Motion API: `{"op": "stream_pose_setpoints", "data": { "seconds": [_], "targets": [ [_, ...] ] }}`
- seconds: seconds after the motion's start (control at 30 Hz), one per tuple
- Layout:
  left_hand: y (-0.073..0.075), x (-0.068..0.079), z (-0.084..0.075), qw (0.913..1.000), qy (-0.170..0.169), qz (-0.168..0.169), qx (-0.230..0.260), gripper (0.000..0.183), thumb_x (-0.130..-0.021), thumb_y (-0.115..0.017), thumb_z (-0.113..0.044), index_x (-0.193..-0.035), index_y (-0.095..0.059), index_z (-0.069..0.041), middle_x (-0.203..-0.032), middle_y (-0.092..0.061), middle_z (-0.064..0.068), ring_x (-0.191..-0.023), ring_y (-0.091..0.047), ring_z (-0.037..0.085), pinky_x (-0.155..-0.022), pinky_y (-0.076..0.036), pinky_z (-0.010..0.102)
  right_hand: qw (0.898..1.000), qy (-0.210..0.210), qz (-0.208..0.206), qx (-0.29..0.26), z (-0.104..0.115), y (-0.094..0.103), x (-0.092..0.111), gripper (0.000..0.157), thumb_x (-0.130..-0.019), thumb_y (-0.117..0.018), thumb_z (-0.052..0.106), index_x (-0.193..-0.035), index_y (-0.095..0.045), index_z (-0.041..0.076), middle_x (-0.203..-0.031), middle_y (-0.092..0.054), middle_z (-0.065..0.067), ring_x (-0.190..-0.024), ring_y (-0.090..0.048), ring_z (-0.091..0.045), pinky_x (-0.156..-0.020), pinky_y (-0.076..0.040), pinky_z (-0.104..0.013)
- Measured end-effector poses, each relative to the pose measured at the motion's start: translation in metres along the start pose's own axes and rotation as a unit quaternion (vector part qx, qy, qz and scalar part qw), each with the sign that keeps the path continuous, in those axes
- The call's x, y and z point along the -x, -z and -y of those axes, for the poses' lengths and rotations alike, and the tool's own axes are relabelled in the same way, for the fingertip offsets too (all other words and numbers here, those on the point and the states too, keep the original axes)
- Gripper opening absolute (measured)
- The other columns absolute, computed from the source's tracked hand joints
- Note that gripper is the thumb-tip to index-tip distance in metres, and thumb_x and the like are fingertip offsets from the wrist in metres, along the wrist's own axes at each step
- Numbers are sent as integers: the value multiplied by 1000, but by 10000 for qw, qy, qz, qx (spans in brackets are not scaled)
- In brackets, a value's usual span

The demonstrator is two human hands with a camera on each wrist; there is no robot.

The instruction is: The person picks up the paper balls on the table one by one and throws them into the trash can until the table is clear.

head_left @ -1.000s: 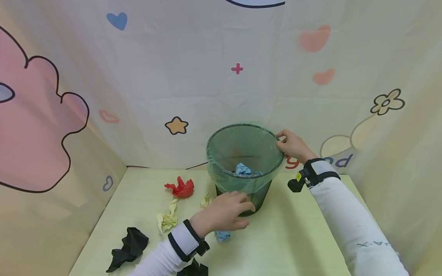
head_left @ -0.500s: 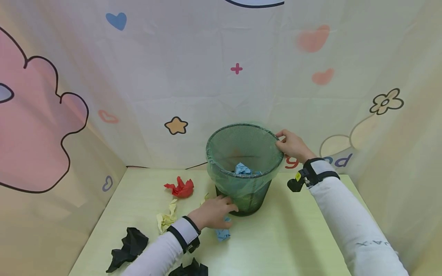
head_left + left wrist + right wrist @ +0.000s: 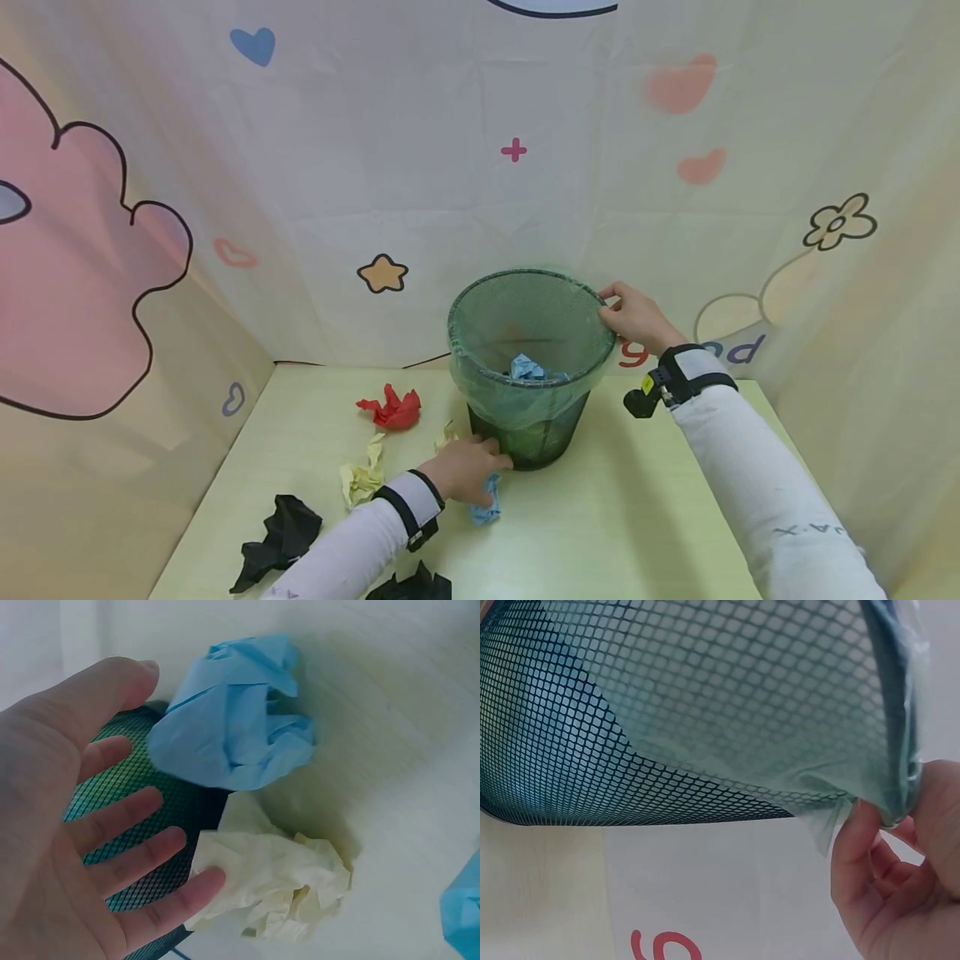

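Note:
A dark mesh wastebasket [image 3: 551,446] stands upright on the table, a thin green plastic liner [image 3: 517,406] folded over its rim. My right hand [image 3: 641,318] pinches the lined rim on the right; the right wrist view shows thumb and fingers around the edge [image 3: 900,799]. My left hand [image 3: 465,471] is low beside the basket's base, fingers spread and holding nothing. In the left wrist view a crumpled blue paper [image 3: 225,727] lies just off the thumb and fingertips. A crumpled cream paper [image 3: 277,877] is beside it, overlapped by the little finger in this view.
Crumpled blue paper [image 3: 527,367] shows inside the basket. Left on the table lie a red crumpled paper [image 3: 395,410], a pale yellow one [image 3: 363,479] and two black ones, one farther left [image 3: 283,533] and one at the front edge [image 3: 415,586]. A printed curtain [image 3: 420,167] hangs behind.
My left hand has come down and left from in front of the basket to the blue paper by its base. The right hand keeps its place on the rim.

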State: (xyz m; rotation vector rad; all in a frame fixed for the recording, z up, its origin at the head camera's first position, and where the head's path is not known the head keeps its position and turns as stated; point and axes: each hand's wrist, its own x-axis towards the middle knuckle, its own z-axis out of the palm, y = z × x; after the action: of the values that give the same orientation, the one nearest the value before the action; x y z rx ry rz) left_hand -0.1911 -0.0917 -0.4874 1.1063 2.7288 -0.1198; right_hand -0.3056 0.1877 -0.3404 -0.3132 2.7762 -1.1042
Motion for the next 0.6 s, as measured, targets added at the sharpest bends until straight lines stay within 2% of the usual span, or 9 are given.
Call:
{"op": "stream_pose_setpoints", "data": {
  "seconds": [0.2,0.33,0.47,0.6],
  "targets": [
    [-6,-3,-5,9997,-112,31,-194,56,-71,-74,-42,-123,-56,-28,-113,-55,0,-97,-53,18,-71,-48,28,10000,-19,76,-57,1,1,-1,38,-92,-40,13,-128,-39,-1,-106,-52,-24,-64,-50,-19,-56,-44,-26],
    [-10,-5,-7,9992,-129,184,-336,57,-71,-74,-43,-123,-56,-31,-114,-55,-1,-95,-53,17,-67,-47,27,9999,-57,126,-76,1,2,-3,39,-92,-40,13,-128,-39,-2,-107,-52,-25,-68,-52,-21,-57,-46,-27],
    [-16,-8,-9,9983,-103,307,-491,55,-71,-73,-48,-122,-56,-33,-115,-54,-2,-96,-53,17,-68,-48,26,9999,-52,144,-31,0,3,-4,39,-93,-41,13,-128,-39,-2,-108,-52,-25,-72,-52,-22,-60,-48,-29],
    [-16,-10,-13,9959,-66,428,-788,54,-71,-73,-50,-120,-56,-33,-113,-55,-4,-93,-54,15,-69,-49,26,9999,-24,148,-28,0,3,-4,38,-92,-41,13,-128,-39,-2,-108,-52,-25,-72,-52,-21,-62,-49,-31]
  ]
}}
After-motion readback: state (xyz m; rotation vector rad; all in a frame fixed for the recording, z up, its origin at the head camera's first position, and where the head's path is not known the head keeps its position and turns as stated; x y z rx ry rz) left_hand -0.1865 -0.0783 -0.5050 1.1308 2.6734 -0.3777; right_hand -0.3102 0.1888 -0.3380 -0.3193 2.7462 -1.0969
